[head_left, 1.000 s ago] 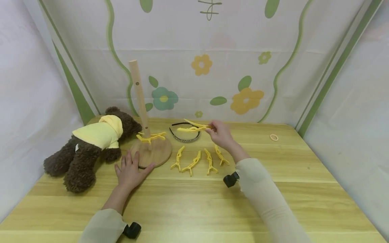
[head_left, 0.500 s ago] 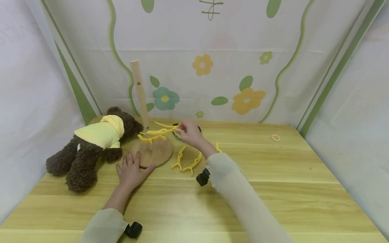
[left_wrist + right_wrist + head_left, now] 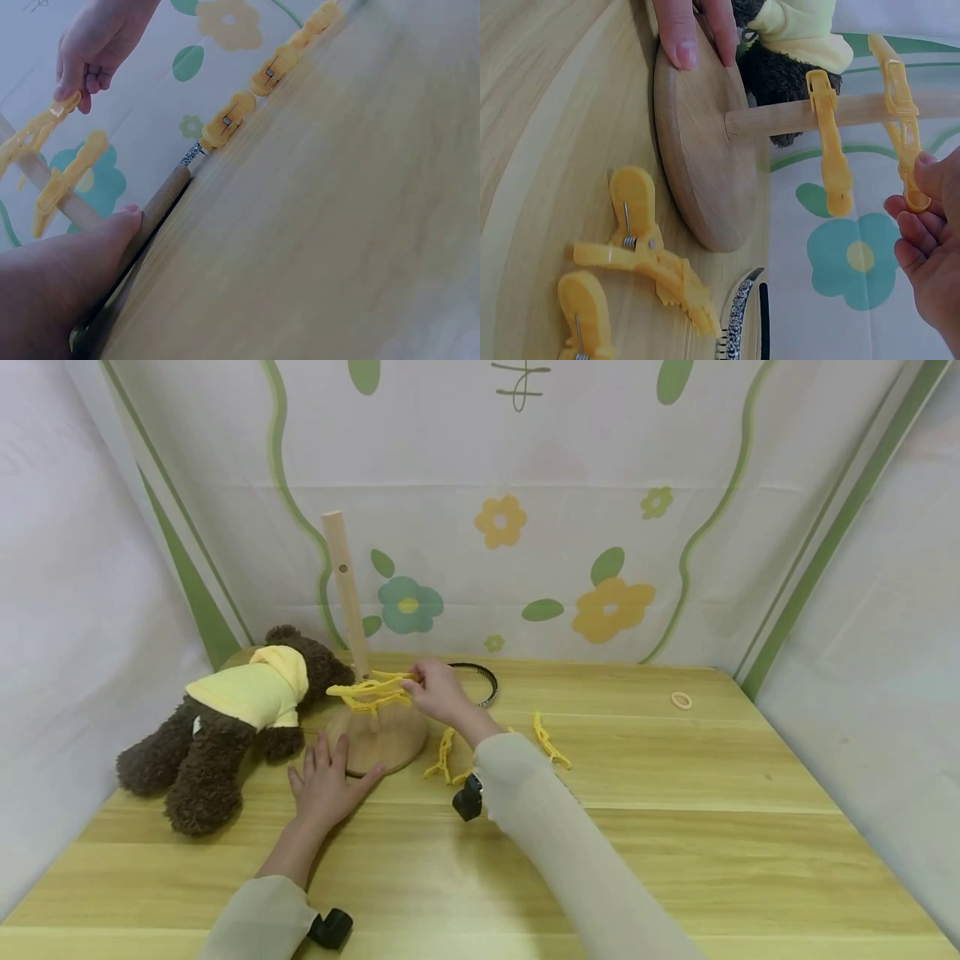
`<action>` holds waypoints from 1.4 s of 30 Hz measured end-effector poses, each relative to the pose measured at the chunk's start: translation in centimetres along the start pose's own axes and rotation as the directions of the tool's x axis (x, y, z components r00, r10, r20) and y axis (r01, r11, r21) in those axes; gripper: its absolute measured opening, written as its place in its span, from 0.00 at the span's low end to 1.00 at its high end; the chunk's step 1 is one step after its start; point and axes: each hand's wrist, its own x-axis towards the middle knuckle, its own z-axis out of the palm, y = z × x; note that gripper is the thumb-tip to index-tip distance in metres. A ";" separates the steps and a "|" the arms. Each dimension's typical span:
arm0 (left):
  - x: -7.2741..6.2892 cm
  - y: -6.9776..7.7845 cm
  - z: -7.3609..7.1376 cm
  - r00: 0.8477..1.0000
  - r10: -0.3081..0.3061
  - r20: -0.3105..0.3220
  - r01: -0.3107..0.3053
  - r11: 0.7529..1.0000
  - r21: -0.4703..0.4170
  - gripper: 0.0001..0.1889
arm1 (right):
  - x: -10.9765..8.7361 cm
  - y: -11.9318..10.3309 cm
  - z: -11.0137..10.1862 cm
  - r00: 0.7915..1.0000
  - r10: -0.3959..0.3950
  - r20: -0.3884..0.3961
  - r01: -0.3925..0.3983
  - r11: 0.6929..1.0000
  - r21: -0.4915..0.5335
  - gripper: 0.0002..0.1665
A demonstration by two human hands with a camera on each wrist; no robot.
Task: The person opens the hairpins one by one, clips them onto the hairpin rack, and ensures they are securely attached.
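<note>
My right hand (image 3: 442, 693) pinches a yellow alligator hair clip (image 3: 907, 124) by its tail end. The clip's two arms are spread, and it crosses the wooden post (image 3: 347, 593) of a stand. Just below it, nearer the base, a second yellow hair clip (image 3: 830, 142) sits across the post. My left hand (image 3: 326, 785) rests with fingers spread on the edge of the round wooden base (image 3: 401, 739). Several more yellow hair clips (image 3: 551, 743) lie on the table right of the base, some partly hidden by my right arm.
Left of the stand lies a brown teddy bear (image 3: 247, 693) in a yellow hoodie, its head close by the post. Behind my right hand is a black headband (image 3: 491, 681) with a glittery band. A small pale ring (image 3: 681, 701) lies far right on the table.
My right hand has moved left with the pinched hair clip, from over the headband to the post. The left hand keeps its place on the base.
</note>
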 end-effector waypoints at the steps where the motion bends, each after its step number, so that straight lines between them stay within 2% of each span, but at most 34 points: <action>1: 0.0 0.0 0.0 1.000 0.001 -0.001 -0.001 1.000 0.000 0.48 | 0.1 -0.1 0.1 1.000 0.005 0.002 -0.005 1.000 0.003 0.14; 17: 0.1 0.0 0.1 1.000 -0.004 0.001 0.004 1.000 -0.006 0.48 | 0.8 -1.0 0.4 0.994 0.094 0.060 -0.095 0.995 0.007 0.20; 30: 0.3 0.3 0.2 1.000 0.008 0.010 -0.008 1.000 -0.016 0.48 | 0.4 -0.7 0.0 0.995 0.089 0.045 -0.088 0.996 -0.033 0.24; 37: 0.4 0.4 0.3 1.000 0.013 0.016 -0.013 1.000 -0.009 0.49 | -0.8 -0.4 -1.5 0.997 0.076 0.028 -0.078 0.995 0.064 0.31; 42: 0.3 0.3 0.2 1.000 0.005 0.015 -0.005 1.000 -0.005 0.49 | -2.5 0.0 -3.3 0.999 0.039 -0.022 -0.037 0.996 0.085 0.30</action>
